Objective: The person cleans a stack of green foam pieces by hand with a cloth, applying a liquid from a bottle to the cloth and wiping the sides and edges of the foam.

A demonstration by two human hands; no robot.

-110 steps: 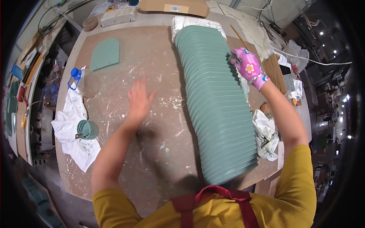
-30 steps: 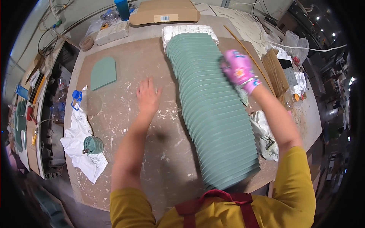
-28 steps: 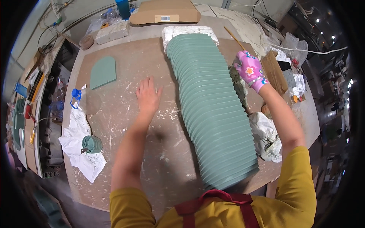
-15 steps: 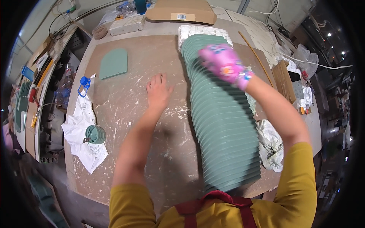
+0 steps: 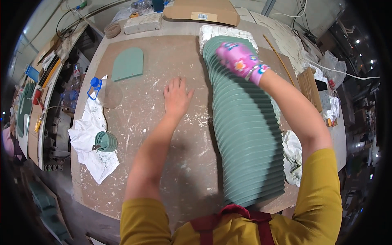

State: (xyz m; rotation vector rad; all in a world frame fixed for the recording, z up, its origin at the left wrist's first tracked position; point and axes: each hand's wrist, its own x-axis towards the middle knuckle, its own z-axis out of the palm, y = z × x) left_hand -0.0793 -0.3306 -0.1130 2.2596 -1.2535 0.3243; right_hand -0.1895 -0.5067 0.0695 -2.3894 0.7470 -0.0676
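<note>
My bare left hand (image 5: 178,97) lies palm down on the brown board (image 5: 163,57), fingers spread and holding nothing. To its right runs a long row of thin green arch-topped panels (image 5: 249,139), overlapping and leaning on one another. Over the far end of that row is my right hand (image 5: 241,63), in a pink flowered glove and a little blurred. Its fingertips meet the panels, but whether they grip anything is unclear. One single green arch-shaped panel (image 5: 128,64) lies flat at the far left. A white block (image 5: 207,34) stands behind the row.
At the left, a small green-smeared cup (image 5: 106,141) sits on a white cloth (image 5: 87,126), near a clear bottle with a blue cap (image 5: 95,83). Crumpled white cloth (image 5: 292,157) lies right of the row. A thin stick (image 5: 279,59) and a cardboard box (image 5: 202,10) are farther back.
My gloved right hand has shifted slightly toward the far end of the row. My left hand stays flat on the board. The whole view has moved a little.
</note>
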